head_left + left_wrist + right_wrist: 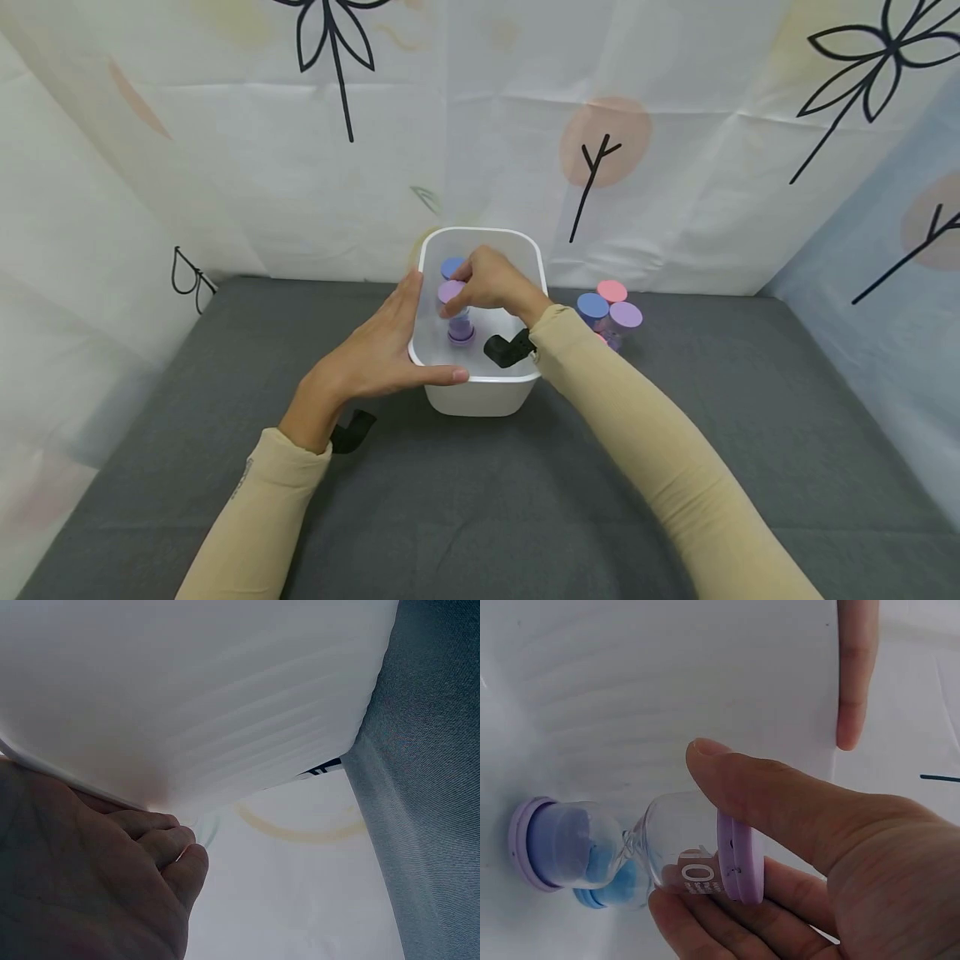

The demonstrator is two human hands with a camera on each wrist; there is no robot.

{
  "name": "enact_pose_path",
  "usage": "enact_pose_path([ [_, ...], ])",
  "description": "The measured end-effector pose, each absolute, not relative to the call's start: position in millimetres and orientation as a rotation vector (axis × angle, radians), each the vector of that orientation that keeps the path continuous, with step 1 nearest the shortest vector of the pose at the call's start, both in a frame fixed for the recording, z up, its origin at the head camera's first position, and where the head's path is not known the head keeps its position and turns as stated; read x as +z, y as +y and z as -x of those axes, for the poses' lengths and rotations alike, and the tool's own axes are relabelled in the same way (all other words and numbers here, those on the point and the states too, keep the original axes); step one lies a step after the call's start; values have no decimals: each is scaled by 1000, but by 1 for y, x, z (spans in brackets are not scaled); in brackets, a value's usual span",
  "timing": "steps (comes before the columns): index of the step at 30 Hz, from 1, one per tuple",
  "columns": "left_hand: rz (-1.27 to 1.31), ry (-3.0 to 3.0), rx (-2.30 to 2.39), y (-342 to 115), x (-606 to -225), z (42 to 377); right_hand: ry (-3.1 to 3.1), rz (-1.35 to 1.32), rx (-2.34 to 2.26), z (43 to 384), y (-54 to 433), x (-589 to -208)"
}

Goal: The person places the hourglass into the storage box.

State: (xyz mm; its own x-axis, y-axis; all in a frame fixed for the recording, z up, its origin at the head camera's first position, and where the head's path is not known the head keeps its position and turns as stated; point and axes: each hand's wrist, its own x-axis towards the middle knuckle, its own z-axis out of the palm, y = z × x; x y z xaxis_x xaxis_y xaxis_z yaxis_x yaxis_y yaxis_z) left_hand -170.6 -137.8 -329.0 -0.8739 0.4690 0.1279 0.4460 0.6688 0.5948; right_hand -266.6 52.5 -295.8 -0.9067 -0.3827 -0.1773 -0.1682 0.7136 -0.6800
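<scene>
A white plastic bin (474,398) stands on the dark grey cloth. Inside it, my right hand (497,283) holds a purple-capped sand timer (562,844) by its upper end, thumb on one side and fingers on the other. The timer is upright, its purple sand in the lower bulb and a "10" printed on the glass. Behind it stands a blue-capped sand timer (452,266), partly hidden. My left hand (367,350) rests against the bin's left rim with fingers extended along the outside, the thumb lying along the front rim.
Right of the bin stand more sand timers, with a pink cap (612,291), a blue cap (592,306) and a purple cap (626,314); my right forearm partly hides another pinkish one. A patterned white curtain (495,167) hangs behind the table (480,500).
</scene>
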Motion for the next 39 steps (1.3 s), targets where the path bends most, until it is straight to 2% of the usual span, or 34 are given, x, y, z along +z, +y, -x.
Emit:
enact_pose_path([
  [39, -787, 2822, 1019, -137, -329, 171, 2648, 431, -997, 268, 51, -294],
])
